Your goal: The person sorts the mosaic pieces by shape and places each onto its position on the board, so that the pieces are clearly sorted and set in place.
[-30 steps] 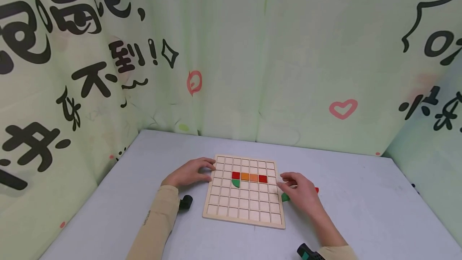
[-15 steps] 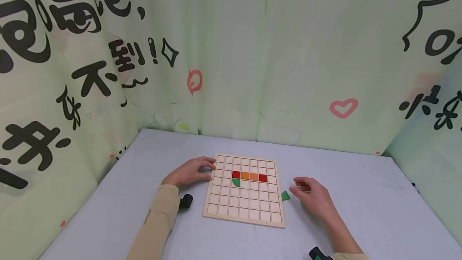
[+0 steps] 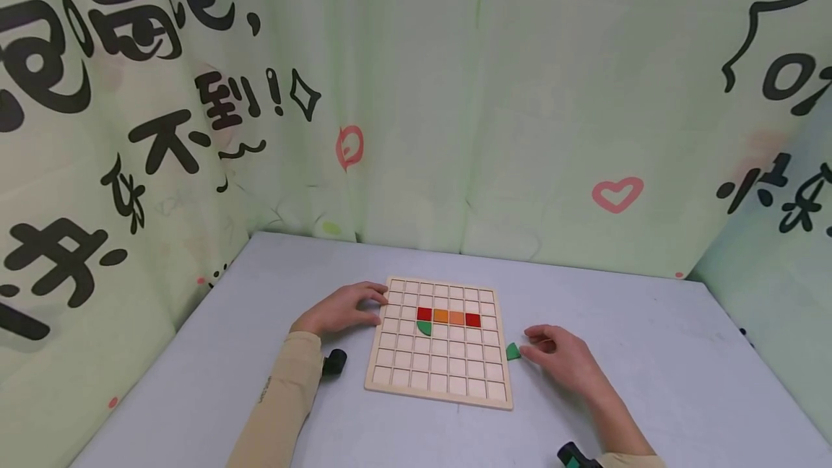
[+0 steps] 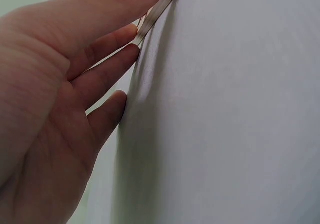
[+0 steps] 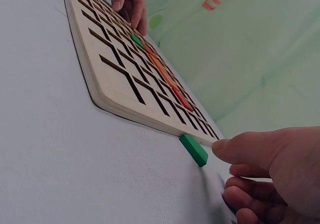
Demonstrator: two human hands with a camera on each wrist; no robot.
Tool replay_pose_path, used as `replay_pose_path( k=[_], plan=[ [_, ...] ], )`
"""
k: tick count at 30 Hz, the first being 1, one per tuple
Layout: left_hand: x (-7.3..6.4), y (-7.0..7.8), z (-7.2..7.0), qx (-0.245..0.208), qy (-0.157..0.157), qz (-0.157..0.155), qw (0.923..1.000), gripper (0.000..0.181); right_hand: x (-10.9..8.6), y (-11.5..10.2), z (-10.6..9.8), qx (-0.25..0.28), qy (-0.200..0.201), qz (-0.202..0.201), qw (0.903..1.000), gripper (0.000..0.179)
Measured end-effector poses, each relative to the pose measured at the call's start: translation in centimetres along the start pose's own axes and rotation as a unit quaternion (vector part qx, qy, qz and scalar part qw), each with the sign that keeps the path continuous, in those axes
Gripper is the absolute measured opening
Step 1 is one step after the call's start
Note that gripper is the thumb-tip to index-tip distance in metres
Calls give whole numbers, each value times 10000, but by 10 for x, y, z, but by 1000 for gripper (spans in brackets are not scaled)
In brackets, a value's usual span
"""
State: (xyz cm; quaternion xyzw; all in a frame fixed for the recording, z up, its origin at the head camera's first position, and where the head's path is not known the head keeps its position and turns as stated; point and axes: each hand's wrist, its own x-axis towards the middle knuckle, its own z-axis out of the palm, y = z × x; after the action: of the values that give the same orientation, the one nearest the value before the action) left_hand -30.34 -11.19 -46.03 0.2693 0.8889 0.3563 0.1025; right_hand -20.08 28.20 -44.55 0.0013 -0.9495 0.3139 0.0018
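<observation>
A wooden grid board (image 3: pixel 438 367) lies on the table, its squares bordered by thin strips. Set in one row are a red square (image 3: pixel 425 314), two orange squares (image 3: pixel 448 317) and another red square (image 3: pixel 473 320). Just below the left red one is a green quarter-round piece (image 3: pixel 424 328). My left hand (image 3: pixel 344 309) rests its thumb and fingertips at the board's left edge, fingers loosely extended. Against the right edge lies a loose green block (image 5: pixel 194 150). My right hand (image 3: pixel 562 356) hovers beside it with relaxed fingers, thumb tip near the block, and no piece shows in its grasp.
A pale table (image 3: pixel 292 258) carries the board. Behind and on both sides hangs a light green curtain (image 3: pixel 539 92) with black writing and pink hearts. Dark wrist-camera mounts (image 3: pixel 334 363) sit by the wrists.
My right hand has drawn back to the right from the board's edge, uncovering the green block. A red piece seen beyond that hand earlier is out of sight. The left hand stays put.
</observation>
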Motion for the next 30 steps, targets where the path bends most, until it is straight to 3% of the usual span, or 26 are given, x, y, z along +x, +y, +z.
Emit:
replay_pose_path(
  k=[10, 30],
  plan=[
    [-1, 0, 0, -7, -5, -70, 10000, 31, -2, 1, 6, 62, -53, -436, 9990, 34],
    [0, -1, 2, 125, 85, 209, 9997, 32, -2, -4, 12, 4, 47, -655, 9978, 27]
  ],
)
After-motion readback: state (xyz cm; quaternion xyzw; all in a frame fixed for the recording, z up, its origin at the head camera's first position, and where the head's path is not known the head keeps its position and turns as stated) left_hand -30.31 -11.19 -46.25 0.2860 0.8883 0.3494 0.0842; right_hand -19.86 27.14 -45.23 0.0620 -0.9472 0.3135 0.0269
